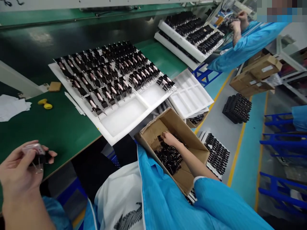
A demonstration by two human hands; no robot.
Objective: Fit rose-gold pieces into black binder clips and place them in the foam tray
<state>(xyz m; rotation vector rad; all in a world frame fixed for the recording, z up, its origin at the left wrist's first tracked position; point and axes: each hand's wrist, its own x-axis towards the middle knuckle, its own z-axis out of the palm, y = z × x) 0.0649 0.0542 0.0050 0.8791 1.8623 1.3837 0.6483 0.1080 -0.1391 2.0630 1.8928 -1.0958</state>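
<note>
At the lower left, my left hand (21, 166) grips a pinkish metallic part (33, 147) with a black binder clip (40, 159) on it. My right hand (169, 139) reaches into an open cardboard box (150, 131), its fingers closed around a black clip at the top of a heap of binder clips (169, 158). A white tray (124, 119) on the green table holds rows of black clips clamped on pinkish parts. Its front compartment shows a bare white floor.
Yellow object (45, 103), tan block (55, 86) and white paper (13, 107) lie on the green table (48, 124). Stacked white trays (192, 92) stand beyond the box. Another person's blue sleeve (249, 48) shows at upper right, near a clip-filled tray (182, 40).
</note>
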